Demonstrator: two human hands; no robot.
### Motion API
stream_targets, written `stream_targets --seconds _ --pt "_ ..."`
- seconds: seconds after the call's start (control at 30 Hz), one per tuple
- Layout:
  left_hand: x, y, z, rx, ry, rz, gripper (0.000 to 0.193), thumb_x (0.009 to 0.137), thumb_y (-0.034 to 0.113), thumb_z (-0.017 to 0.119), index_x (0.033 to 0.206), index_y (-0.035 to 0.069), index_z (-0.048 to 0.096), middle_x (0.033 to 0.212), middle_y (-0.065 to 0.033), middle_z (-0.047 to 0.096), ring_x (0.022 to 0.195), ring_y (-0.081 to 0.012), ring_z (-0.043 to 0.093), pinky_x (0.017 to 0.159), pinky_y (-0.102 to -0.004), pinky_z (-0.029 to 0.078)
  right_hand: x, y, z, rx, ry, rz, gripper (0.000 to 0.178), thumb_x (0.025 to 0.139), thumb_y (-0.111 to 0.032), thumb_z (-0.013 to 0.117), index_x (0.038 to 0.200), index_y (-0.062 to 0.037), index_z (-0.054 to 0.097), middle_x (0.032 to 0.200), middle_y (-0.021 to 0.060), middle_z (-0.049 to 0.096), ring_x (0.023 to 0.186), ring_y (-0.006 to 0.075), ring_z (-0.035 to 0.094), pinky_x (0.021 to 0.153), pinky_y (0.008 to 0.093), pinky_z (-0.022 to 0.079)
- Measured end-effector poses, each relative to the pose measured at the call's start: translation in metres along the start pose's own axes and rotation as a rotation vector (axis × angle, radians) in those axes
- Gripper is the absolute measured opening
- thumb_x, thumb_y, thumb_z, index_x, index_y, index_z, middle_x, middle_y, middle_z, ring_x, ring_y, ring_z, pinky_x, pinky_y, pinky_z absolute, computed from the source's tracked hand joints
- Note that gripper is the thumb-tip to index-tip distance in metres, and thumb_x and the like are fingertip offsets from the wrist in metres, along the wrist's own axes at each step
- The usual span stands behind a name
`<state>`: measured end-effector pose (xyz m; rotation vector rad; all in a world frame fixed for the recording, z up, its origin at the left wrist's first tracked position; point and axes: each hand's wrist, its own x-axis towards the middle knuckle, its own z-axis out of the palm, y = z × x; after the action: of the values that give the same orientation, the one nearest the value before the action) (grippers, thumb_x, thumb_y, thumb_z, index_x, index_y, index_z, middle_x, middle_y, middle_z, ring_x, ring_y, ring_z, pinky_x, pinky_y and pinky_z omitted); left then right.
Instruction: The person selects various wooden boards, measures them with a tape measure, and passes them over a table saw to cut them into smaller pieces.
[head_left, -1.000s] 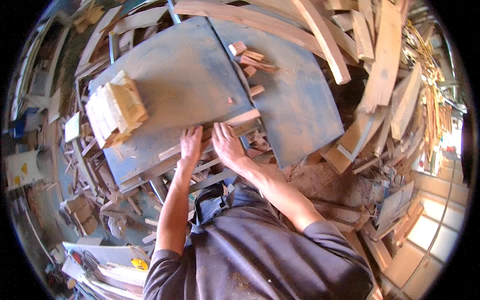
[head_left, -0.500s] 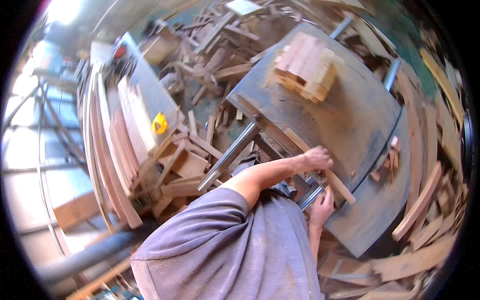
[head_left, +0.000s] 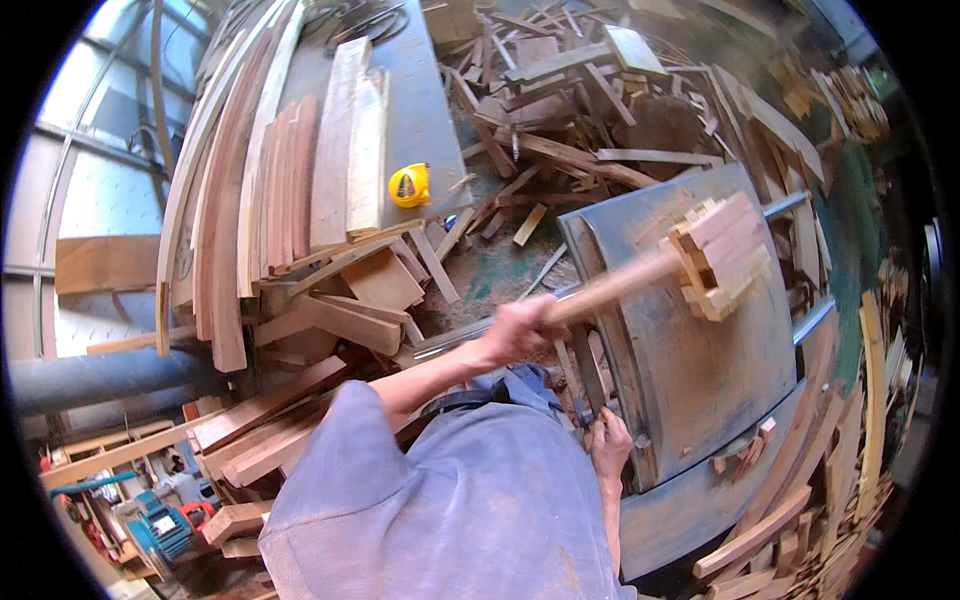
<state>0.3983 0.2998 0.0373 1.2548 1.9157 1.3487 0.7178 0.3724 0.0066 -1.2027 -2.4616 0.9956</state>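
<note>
In my left hand [head_left: 522,330] I grip one end of a wooden strip [head_left: 630,282], which is smeared by motion. The strip points away to the right, over the front edge of a metal machine table [head_left: 660,370]. Its far end overlaps a stack of short wooden blocks [head_left: 728,250] on that table. My right hand [head_left: 610,442] is low at the table's front edge, beside the metal rail, with its fingers curled. What those fingers close on, if anything, is hidden.
To the left, long boards [head_left: 335,150] and a yellow tape measure [head_left: 409,186] lie on another table. Wood offcuts [head_left: 560,150] pile up behind. More scraps [head_left: 755,535] crowd the right. A teal power tool [head_left: 160,530] sits at lower left.
My left hand has swung left, carrying the wooden strip up off the front edge of the machine table. My right hand stays near that edge. The whole view has turned leftward.
</note>
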Motion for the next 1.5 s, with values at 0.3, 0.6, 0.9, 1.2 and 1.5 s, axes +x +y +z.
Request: stream_targets --seconds 0.3,0.6,0.9,1.2,1.5 --pt "-0.061 -0.108 -0.294 0.601 0.812 -0.536 0.063 0.092 0.028 0.067 0.141 -0.006 0.047 0.134 -0.0282 0.056 0.126 -0.0374 0.056 0.108 -0.0434 0.045 0.051 -0.08 0.062 0.036 -0.152 -0.176 0.02 0.088 -0.005 0.063 0.107 -0.0005 0.069 0.097 0.0191 0.069 0.088 0.0375 0.067 0.075 0.0426 0.054" --pt "-0.067 -0.148 -0.437 0.942 0.677 -0.808 0.075 0.083 0.052 0.072 0.137 0.003 0.054 0.14 -0.0169 0.052 0.136 -0.0372 0.042 0.113 -0.0527 0.033 0.071 -0.115 0.112 0.012 -0.323 -0.333 0.023 0.085 -0.003 0.064 0.108 -0.0024 0.069 0.095 0.0188 0.068 0.088 0.0367 0.067 0.076 0.0422 0.054" --pt "-0.079 -0.164 -0.402 0.982 0.716 -0.832 0.084 0.078 0.062 0.073 0.138 0.007 0.053 0.145 -0.0169 0.048 0.147 -0.0375 0.025 0.12 -0.0533 0.018 0.103 -0.134 0.135 -0.099 -0.485 -0.478 0.021 0.087 -0.008 0.068 0.107 -0.0045 0.069 0.093 0.0165 0.069 0.086 0.0358 0.068 0.073 0.0423 0.054" --pt "-0.1 -0.159 -0.394 1.03 0.784 -0.615 0.069 0.08 0.052 0.075 0.126 0.002 0.062 0.138 -0.0169 0.054 0.137 -0.036 0.04 0.113 -0.0515 0.031 0.128 -0.148 0.132 -0.12 -0.556 -0.499 0.027 0.086 -0.008 0.068 0.112 -0.0042 0.068 0.101 0.0175 0.07 0.092 0.0353 0.068 0.079 0.0422 0.055" --pt "-0.215 -0.184 -0.346 -0.106 1.908 -0.708 0.08 0.091 0.045 0.068 0.144 -0.008 0.04 0.151 -0.0246 0.04 0.14 -0.0372 0.038 0.116 -0.0494 0.029 0.101 -0.119 0.126 -0.067 -0.536 -0.427 0.025 0.087 -0.009 0.067 0.112 -0.004 0.068 0.1 0.0177 0.069 0.092 0.0379 0.067 0.078 0.0432 0.054"
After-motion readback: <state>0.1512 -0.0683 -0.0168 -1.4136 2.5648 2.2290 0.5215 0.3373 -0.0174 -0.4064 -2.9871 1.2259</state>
